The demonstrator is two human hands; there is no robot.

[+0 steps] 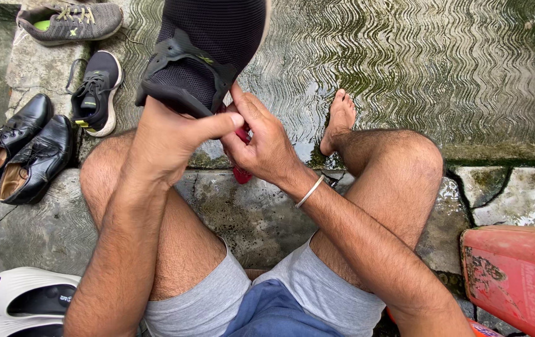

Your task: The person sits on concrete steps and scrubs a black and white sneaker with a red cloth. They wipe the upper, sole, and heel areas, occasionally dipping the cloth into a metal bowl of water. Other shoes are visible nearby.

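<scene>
Holding a black mesh shoe (208, 47) up in front of the knees, the left hand (167, 140) is pushed in at the heel opening, its thumb stretched across toward the other hand and the rest of it closed around the heel collar. The shoe rises straight out from that hand: its long axis runs away from the body, heel low and near, toe high and far, passing out of the top edge of the view. The upper faces the camera, so the sole is turned away.

The right hand (264, 140) sits just beside the heel, on the shoe's right, with fingers curled shut on a small red thing (242, 173) that looks like a cloth or brush; most of it is hidden behind the fingers, so its kind cannot be told. This hand touches the left thumb and the shoe's heel edge. A metal bangle (310, 191) circles its wrist.

The left hand bears the shoe; the right is the free one nearest its heel and side.

The person sits on a wet stone step (242, 215) with bare feet. To the left lie a grey sneaker (70, 22), a black sneaker (95, 93), a pair of black leather shoes (27, 156) and white sandals (24, 293). A red container (517, 274) stands at the right.
</scene>
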